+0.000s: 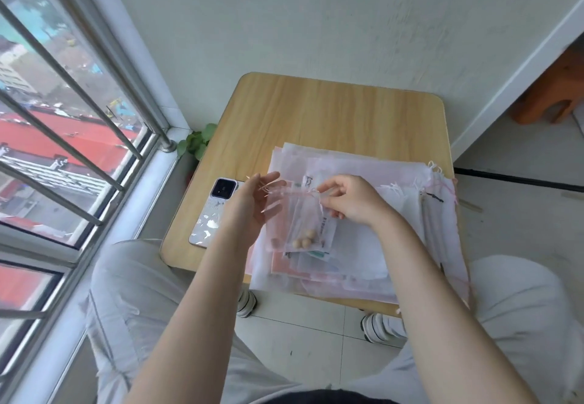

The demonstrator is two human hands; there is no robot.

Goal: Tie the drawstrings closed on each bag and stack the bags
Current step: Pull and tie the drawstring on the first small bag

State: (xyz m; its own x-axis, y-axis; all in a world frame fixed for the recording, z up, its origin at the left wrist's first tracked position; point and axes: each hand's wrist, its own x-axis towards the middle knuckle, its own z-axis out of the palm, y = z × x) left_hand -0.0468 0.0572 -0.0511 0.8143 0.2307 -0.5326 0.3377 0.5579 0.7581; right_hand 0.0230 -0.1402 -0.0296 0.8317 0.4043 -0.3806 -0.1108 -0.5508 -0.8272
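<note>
Person is holding a small sheer pink bag [292,217] above the stack [363,223] on the bench [316,113]. Left hand [252,204] is open behind the bag, fingers spread, a drawstring end lying across them. Right hand [350,200] is pinching the gathered neck. Beads [304,239] are sitting low in the bag. Best approach, likely: keep the neck pinched, pull the strings evenly, and knot close to the gather before releasing.

Small wooden table [331,113] with rounded corners, set against a pale wall [316,15]. Phone [215,211] lies face down near the table's left edge. Green plant [196,143] beside the barred window [63,138]. Orange wooden stool [550,94] far right.
</note>
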